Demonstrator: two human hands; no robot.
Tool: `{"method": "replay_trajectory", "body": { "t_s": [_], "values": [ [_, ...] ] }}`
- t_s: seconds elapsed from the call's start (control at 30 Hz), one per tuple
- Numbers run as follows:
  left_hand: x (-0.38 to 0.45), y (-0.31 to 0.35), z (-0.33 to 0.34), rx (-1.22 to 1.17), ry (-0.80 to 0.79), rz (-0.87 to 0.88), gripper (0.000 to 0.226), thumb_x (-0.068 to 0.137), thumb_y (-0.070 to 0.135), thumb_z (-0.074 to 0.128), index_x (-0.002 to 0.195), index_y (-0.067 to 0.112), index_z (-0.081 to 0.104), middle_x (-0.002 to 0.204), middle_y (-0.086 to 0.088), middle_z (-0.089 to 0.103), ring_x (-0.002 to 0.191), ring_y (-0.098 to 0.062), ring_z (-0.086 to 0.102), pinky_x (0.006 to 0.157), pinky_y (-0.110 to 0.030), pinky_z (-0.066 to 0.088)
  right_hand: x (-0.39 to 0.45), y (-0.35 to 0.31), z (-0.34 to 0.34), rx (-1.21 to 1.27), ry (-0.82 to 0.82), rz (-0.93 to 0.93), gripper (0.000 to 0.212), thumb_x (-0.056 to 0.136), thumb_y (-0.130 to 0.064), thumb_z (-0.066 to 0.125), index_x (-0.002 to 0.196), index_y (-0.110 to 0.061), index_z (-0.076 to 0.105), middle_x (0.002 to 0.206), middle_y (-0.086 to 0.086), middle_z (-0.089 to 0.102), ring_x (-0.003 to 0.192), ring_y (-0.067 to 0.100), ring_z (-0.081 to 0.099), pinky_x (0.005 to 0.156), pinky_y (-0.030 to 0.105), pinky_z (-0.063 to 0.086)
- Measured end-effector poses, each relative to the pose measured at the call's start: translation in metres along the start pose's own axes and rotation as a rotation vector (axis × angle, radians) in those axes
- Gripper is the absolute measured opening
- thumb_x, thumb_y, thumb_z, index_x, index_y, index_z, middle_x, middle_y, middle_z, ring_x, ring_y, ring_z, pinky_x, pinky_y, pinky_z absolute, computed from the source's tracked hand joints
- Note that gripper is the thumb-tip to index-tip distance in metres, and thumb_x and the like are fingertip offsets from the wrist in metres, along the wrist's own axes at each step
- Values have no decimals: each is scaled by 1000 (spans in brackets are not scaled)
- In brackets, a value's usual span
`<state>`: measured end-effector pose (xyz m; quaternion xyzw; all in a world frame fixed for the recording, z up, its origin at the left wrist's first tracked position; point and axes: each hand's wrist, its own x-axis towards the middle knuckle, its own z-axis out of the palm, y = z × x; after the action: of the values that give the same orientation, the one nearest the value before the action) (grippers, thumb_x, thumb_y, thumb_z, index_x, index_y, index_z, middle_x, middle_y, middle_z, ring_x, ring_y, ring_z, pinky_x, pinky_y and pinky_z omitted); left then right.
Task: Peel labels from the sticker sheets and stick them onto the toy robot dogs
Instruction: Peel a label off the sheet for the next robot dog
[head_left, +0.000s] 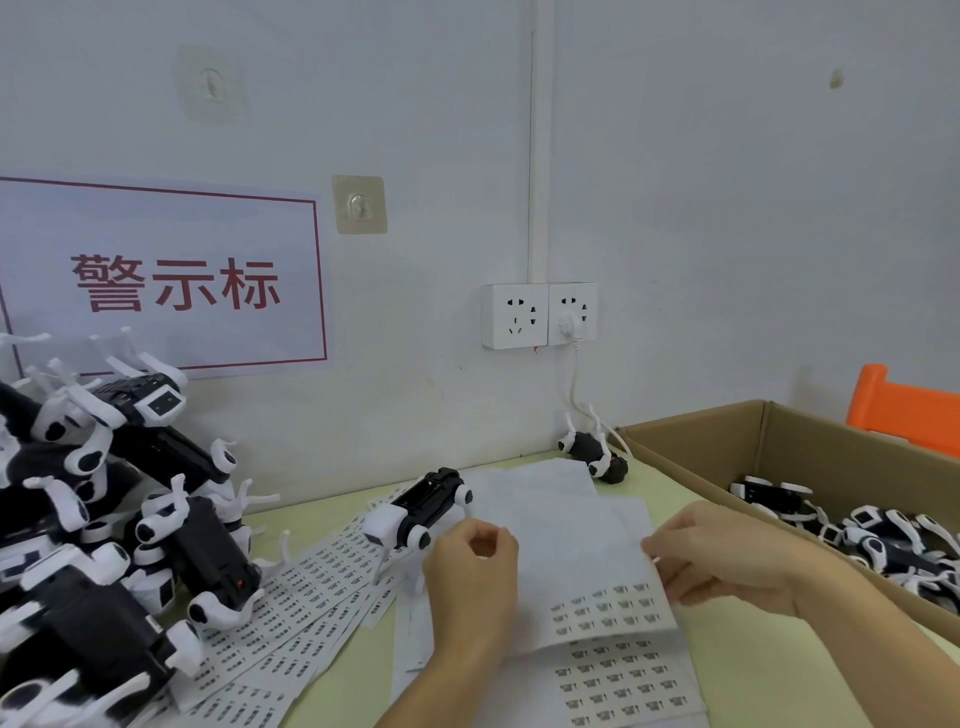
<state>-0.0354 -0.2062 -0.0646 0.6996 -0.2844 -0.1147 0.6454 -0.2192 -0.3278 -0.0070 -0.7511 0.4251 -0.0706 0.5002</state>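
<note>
Honestly, the left hand (470, 564) pinches something small, maybe a peeled label, hard to tell. The right hand (722, 556) pinches the white sticker sheet's (582, 561) right edge. The black-and-white toy robot dog (415, 512) stands just left. Label could curl and stick to fingers.

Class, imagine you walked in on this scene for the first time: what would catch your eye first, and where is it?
First, the heap of black-and-white toy robot dogs piled at the left, below the red-lettered wall sign. Next, the left hand and right hand at centre, holding a partly used sticker sheet. A cardboard box of more dogs sits at the right.
</note>
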Motion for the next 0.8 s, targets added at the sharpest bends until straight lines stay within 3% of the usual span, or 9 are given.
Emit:
{"method": "replay_trajectory", "body": {
  "t_s": [0.1, 0.17, 0.3, 0.4, 0.47, 0.53, 0.6, 0.8],
  "values": [
    [1, -5, 0, 44, -29, -47, 21, 93, 14, 62, 73, 17, 69, 70, 3, 69, 56, -5, 57, 48, -15, 40, 0, 0, 1, -145, 283, -1, 19, 96, -16, 56, 91, -9, 73, 69, 2, 76, 58, 10, 69, 58, 22, 49],
    [-1, -5, -1, 103, -23, 33, 22, 94, 14, 62, 72, 17, 66, 67, 4, 66, 53, -5, 56, 47, -14, 38, 4, -4, 13, -185, 391, -67, 22, 94, -15, 54, 83, -13, 74, 60, -2, 72, 47, 7, 61, 54, 20, 45],
    [-7, -6, -2, 472, -29, 417, 20, 96, 22, 56, 76, 21, 57, 73, 9, 59, 62, -8, 52, 56, -20, 40, 9, -14, 54, 25, 211, -132, 23, 92, -16, 55, 85, -15, 77, 54, -4, 65, 41, 10, 46, 45, 18, 36],
    [-11, -4, -3, 638, -62, 586, 19, 100, 24, 50, 81, 24, 50, 76, 10, 49, 65, -11, 45, 58, -22, 33, 12, -17, 69, 240, 124, -113, 18, 91, -14, 60, 94, -8, 76, 55, 0, 60, 40, 10, 40, 40, 19, 31],
    [-12, -3, -3, 724, -91, 669, 20, 88, 15, 69, 73, 20, 56, 67, 9, 49, 54, -12, 46, 49, -25, 36, 12, -18, 69, 338, 105, -73, 18, 90, -11, 60, 95, -3, 75, 54, 1, 56, 40, 9, 37, 39, 19, 29],
    [-11, -5, -3, 766, -61, 814, 34, 61, 5, 89, 59, 17, 57, 53, 7, 48, 41, -13, 45, 35, -26, 35, 12, -18, 68, 411, 76, -44, 21, 90, -9, 57, 95, -1, 77, 53, 0, 53, 39, 9, 35, 39, 19, 28],
    [-10, -7, -3, 806, -28, 887, 42, 50, 3, 93, 54, 17, 54, 49, 6, 46, 38, -13, 44, 31, -24, 33, 12, -19, 68, 469, 46, -27, 23, 91, -8, 56, 95, 1, 77, 54, 0, 51, 39, 8, 34, 39, 19, 27],
    [-10, -9, -3, 821, 11, 957, 43, 49, 5, 94, 54, 17, 53, 49, 5, 47, 40, -14, 47, 31, -24, 33, 15, -16, 67, 538, -10, -5, 21, 88, -9, 61, 93, 2, 78, 55, 0, 50, 39, 6, 32, 38, 18, 28]
  ]
}}
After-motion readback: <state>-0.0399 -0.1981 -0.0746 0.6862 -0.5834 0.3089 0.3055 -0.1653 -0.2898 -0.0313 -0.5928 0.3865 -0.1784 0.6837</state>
